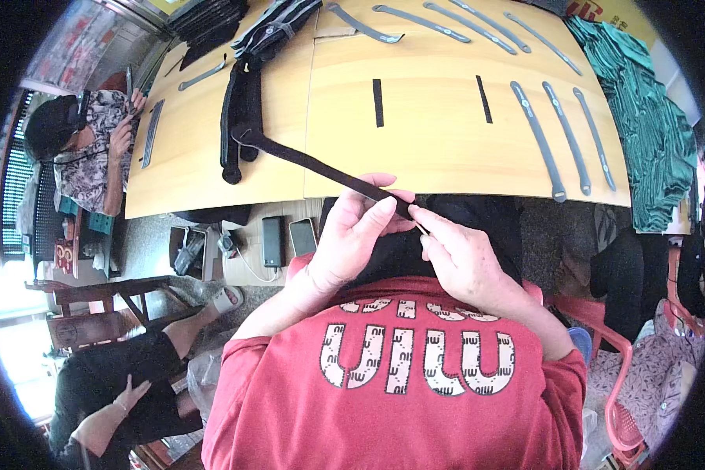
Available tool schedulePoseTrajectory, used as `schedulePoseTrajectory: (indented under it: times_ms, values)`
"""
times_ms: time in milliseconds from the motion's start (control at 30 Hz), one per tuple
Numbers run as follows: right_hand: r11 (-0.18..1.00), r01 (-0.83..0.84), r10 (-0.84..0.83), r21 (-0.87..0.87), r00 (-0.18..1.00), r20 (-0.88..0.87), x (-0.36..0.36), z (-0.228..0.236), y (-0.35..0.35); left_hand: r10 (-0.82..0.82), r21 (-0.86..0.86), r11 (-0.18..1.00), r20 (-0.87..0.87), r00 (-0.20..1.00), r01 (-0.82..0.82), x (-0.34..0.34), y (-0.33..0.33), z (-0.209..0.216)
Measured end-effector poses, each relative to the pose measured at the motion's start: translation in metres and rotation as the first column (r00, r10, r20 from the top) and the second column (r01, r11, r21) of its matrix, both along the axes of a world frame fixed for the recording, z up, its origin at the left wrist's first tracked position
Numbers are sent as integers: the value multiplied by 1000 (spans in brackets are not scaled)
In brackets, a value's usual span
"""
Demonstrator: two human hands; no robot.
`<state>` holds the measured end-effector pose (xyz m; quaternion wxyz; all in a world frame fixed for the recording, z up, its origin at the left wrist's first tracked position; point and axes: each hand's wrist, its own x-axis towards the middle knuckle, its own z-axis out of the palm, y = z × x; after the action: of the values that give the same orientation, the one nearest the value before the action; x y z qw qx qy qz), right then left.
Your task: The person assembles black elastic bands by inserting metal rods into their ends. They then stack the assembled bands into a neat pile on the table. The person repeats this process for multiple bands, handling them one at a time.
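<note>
Up close, the fingers of the left hand [352, 239] pinch shut on the near end of a black strap [321, 168], and the right hand [462, 254] pinches the same end from the other side. That strap runs up and left onto the wooden counter [431, 149]. Grey strips [568, 141] lie spread on the counter, with green cloth [650, 125] stacked at its right edge.

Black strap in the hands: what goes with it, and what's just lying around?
In use: black strap, left hand, right hand.

Lying about: grey strips on the wooden table, green cloth pile, two phones.
</note>
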<state>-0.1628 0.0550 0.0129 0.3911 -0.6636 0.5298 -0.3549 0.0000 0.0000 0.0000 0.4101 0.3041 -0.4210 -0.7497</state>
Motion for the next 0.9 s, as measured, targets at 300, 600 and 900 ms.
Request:
schedulePoseTrajectory:
  times_ms: [300,600,900]
  values:
    - [999,54,-54,-5,994,93,-5,0,-8,174,-383,895,770,614,226,-3,8,12]
    - [988,-22,25,-153,999,23,-1,4,-5,216,-491,801,770,601,342,2,8,12]
    - [966,-17,14,-259,1000,-16,2,3,-2,217,-552,765,706,674,331,3,10,18]
